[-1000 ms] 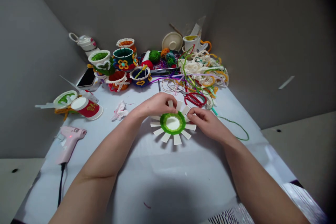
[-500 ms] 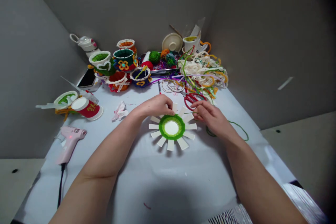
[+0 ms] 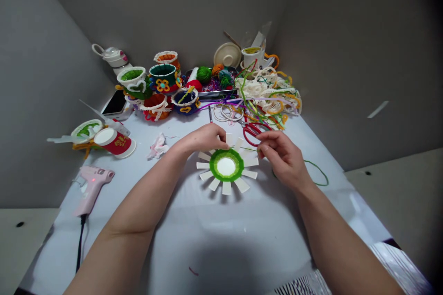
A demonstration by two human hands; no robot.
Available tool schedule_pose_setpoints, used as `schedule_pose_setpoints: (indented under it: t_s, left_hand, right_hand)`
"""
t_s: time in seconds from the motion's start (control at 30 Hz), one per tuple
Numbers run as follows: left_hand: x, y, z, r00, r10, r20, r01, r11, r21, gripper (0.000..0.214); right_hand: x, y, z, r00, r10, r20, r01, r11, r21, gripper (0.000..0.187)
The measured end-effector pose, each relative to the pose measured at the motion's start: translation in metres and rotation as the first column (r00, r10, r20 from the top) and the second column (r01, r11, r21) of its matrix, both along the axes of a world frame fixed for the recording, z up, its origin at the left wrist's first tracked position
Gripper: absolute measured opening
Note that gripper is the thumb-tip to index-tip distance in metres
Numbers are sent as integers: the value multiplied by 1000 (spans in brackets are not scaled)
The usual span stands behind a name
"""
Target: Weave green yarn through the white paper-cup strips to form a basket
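A cut paper cup (image 3: 226, 167) lies flat on the white table, its white strips fanned out like spokes and green yarn woven in a ring around the white base. My left hand (image 3: 204, 139) presses its curled fingers on the far-left strips. My right hand (image 3: 282, 156) is closed in a pinch on the green yarn strand (image 3: 316, 173), which runs taut from the ring to my fingers and trails in a loop to the right.
Red scissors (image 3: 254, 131) lie just behind the cup. Finished decorated cups (image 3: 162, 85) and tangled cords (image 3: 268, 94) crowd the back. A red cup (image 3: 116, 142) lies on its side at left, a pink glue gun (image 3: 90, 186) nearer, and a phone (image 3: 115, 102) farther back.
My right hand left the cup's right strips and pulled the green yarn out to the right and slightly up. My left hand stayed pressed on the strips.
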State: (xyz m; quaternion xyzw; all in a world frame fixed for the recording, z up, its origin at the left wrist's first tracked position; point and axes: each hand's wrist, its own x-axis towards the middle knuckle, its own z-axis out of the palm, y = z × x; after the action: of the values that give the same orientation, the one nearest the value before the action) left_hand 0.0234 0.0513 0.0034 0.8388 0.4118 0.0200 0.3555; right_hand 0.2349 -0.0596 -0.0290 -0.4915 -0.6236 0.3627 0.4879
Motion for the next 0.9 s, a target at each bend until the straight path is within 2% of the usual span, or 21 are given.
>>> schedule_pose_setpoints:
  t_s: [0.1,0.23,0.33,0.43,0.63,0.77,0.9]
  left_hand:
    - [-3,4,-2,997,66,37,-66,998,2,22]
    - [-6,9,-7,981,179,72,-181,983,18,22]
    - [-6,11,-11,976,205,71,-206,978,8,24]
    - [-7,13,-13,975,210,71,-211,978,1,27]
    - [-7,13,-15,965,257,49,-257,966,-6,29]
    - [-7,11,-12,967,253,24,-251,966,-61,25]
    - [-10,9,0,989,151,1,-150,986,-77,28]
  right_hand:
    - [2,7,-5,997,-42,64,46,997,-59,14]
    - [2,15,-14,958,52,282,-3,985,-171,8]
    - [1,15,-15,917,115,382,-51,983,-174,14]
    - [1,14,-10,916,151,371,-81,977,-196,25]
    - [4,15,-2,953,120,279,-35,957,-289,47]
    - [1,14,-4,943,98,319,-8,962,-272,43]
    - [-1,14,-5,948,73,311,10,967,-256,37]
